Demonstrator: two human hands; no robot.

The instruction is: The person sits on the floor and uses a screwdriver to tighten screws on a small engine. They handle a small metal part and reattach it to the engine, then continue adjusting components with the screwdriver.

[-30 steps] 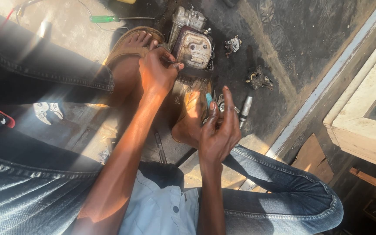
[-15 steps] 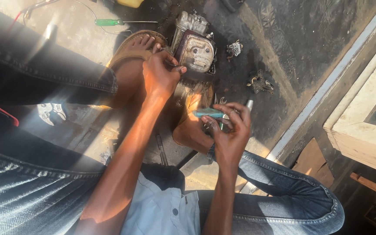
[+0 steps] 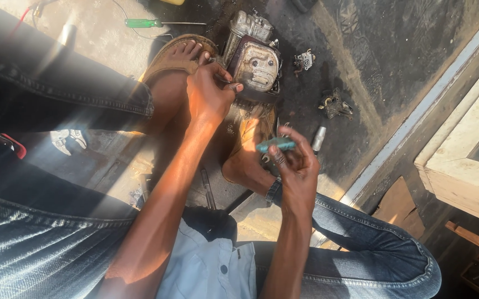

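The engine (image 3: 253, 61) sits hemmed in: a sandalled foot (image 3: 175, 58) presses at its left, and the left hand (image 3: 209, 97) covers its near edge. The right hand (image 3: 295, 166) with a teal tool (image 3: 275, 145) hangs just below it. Small parts (image 3: 334, 105) litter the floor to the right. A screwdriver (image 3: 150, 23) lies beyond the foot. Bare floor (image 3: 405, 50) opens at far right.

No packages, signs or screens show in the head view, and no label can be made out on anything. The nearest thing to packaging is a flat piece of brown cardboard (image 3: 399, 204) lying on the floor at the right, just beside the pale strip that runs along the floor's edge and near the denim-clad knee. It is plain, roughly four-sided with torn-looking corners, and any marking on it is too dim to tell.
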